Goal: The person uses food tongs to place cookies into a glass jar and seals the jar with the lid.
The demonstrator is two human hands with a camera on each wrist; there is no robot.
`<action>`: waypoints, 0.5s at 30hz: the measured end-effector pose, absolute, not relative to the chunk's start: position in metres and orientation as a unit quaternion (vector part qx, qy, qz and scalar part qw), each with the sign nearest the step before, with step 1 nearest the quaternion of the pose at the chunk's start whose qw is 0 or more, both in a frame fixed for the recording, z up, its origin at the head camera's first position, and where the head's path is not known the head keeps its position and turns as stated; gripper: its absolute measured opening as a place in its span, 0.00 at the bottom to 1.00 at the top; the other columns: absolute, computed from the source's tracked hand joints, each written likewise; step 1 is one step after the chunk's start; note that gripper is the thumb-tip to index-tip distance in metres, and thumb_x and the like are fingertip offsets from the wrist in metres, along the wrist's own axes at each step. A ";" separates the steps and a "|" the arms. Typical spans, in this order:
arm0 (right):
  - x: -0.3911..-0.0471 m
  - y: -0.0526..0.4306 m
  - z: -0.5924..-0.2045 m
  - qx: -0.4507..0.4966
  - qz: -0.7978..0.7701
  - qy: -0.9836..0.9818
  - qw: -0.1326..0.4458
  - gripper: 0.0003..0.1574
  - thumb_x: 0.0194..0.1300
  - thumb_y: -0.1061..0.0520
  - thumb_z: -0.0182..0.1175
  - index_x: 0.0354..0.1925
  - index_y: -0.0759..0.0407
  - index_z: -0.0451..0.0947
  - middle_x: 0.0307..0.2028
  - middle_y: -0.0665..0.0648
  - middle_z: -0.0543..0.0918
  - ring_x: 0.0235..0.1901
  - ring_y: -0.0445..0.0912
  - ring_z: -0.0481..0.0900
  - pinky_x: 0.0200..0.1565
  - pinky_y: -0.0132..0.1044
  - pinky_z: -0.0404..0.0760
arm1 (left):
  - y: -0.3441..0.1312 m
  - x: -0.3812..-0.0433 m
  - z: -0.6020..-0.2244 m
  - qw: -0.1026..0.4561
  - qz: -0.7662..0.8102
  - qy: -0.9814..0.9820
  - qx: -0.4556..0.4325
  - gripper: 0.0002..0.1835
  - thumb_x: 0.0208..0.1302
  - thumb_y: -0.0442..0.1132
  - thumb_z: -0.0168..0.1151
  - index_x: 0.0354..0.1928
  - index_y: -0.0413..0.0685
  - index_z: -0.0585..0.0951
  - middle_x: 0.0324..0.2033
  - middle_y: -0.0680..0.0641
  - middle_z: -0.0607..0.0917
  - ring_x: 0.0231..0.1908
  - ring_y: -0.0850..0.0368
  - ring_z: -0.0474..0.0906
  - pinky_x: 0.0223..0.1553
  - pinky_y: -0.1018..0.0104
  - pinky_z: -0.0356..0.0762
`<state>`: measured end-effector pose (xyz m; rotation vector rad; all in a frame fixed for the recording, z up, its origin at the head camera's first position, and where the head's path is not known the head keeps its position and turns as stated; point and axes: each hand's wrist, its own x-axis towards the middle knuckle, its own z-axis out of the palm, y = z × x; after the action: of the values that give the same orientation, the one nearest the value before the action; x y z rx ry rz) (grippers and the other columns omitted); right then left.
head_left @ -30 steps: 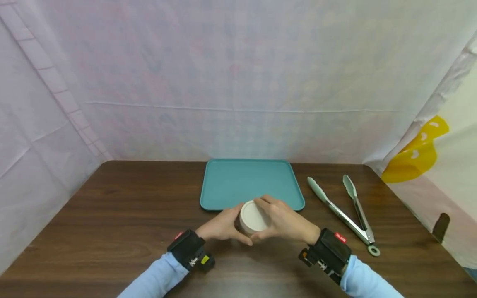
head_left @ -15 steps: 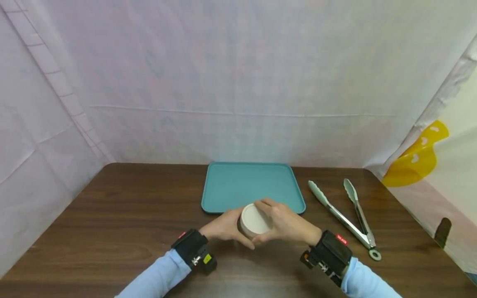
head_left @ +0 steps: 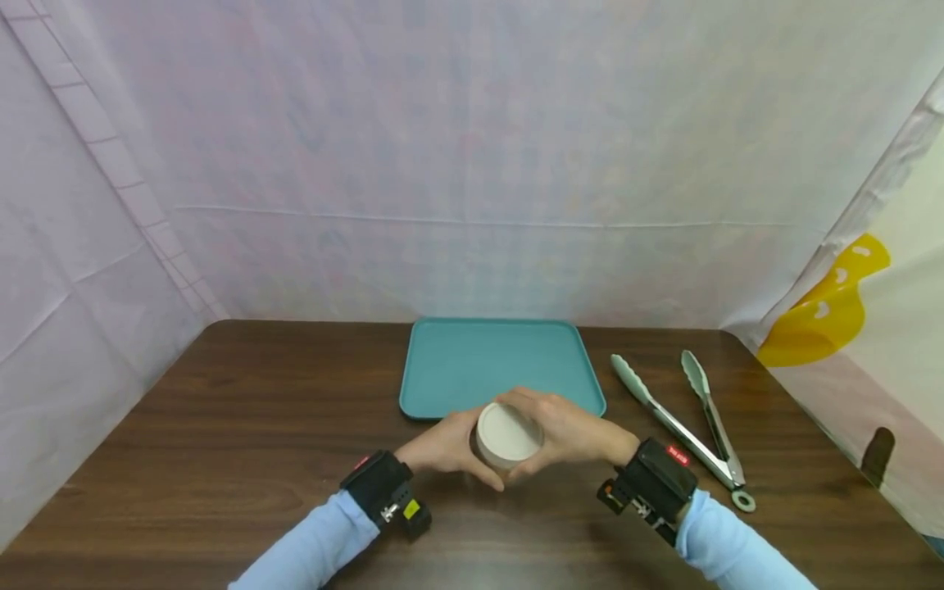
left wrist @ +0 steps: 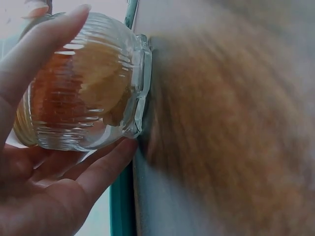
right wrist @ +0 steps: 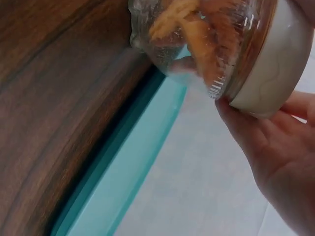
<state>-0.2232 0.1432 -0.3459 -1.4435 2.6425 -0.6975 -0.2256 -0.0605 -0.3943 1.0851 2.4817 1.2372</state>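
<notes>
Between both hands, in front of the tray, stands a ribbed clear glass jar with a pale round lid. Orange-brown pieces of food show through the glass. My left hand holds the jar's body, its thumb on one side and fingers on the other. The right hand grips the lid's edge from the right, thumb at the near side and fingers round the far side. From the head view, the glass body is mostly hidden under the lid and hands. The jar's base is close to the wooden table in the left wrist view.
A teal tray lies just beyond the hands on the dark wooden table. Spread metal tongs rest to the right. Pale cloth hangs behind and at both sides, with a yellow shape on the right one.
My right hand has turned slightly round the lid, and more of the lid's top shows. The left hand keeps its hold on the jar. The head view has shifted a little.
</notes>
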 end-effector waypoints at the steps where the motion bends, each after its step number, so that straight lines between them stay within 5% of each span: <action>1: -0.223 0.143 -0.347 -0.465 -0.227 0.855 0.020 0.54 0.40 0.36 0.67 0.58 0.64 0.62 0.49 0.58 0.74 0.44 0.48 0.74 0.41 0.40 0.83 | -0.061 -0.225 -0.394 0.083 0.415 0.831 0.362 0.52 0.29 0.48 0.76 0.61 0.46 0.62 0.55 0.44 0.75 0.52 0.55 0.69 0.56 0.56 0.70; 15: -0.194 0.125 -0.358 -0.351 -0.225 0.898 -0.139 0.48 0.37 0.38 0.69 0.49 0.68 0.70 0.39 0.63 0.79 0.33 0.49 0.78 0.28 0.39 0.84 | -0.061 -0.220 -0.394 0.077 0.420 0.838 0.339 0.52 0.28 0.48 0.76 0.61 0.45 0.63 0.53 0.42 0.76 0.50 0.51 0.71 0.54 0.53 0.72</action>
<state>-0.1936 0.1250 -0.3575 -1.2128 3.1032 -0.7756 -0.2195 -0.0609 -0.3943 1.0158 2.5119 1.2591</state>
